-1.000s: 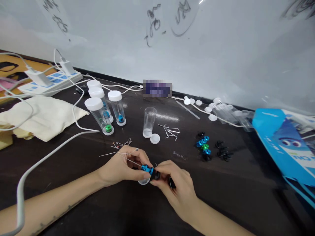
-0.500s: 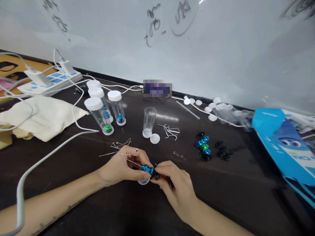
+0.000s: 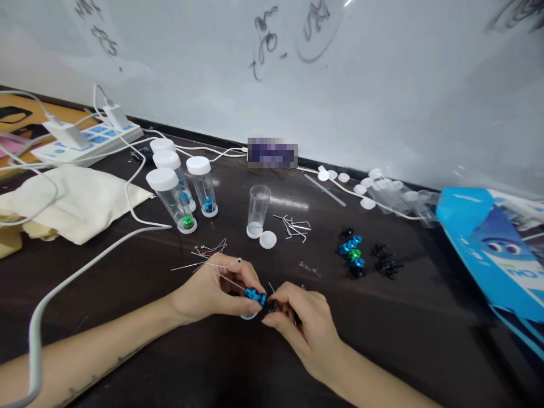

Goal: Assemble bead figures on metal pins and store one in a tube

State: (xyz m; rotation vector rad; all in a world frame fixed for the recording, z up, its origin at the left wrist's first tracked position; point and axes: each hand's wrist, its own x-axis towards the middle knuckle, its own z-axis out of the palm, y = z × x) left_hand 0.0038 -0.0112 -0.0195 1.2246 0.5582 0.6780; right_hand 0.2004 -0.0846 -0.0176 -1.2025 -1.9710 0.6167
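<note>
My left hand pinches a blue metal part with a thin wire running from its left end. Pressed close beside it, my right hand closes its thumb and fingers on a small black part. A clear round piece shows partly beneath my left fingertips. Thin wires lie just beyond my left hand. Farther back stands an open clear tube, with a white cap at its base. Bent metal keys lie to the right of the tube.
Several capped tubes stand at the left, near a cloth pouch, cables and a power strip. Blue, green and black parts lie at right, before clear tubes and a blue bag.
My right hand has drawn slightly back from the blue part, and its thumb and fingertips have shifted around the black part. My left hand has barely moved.
</note>
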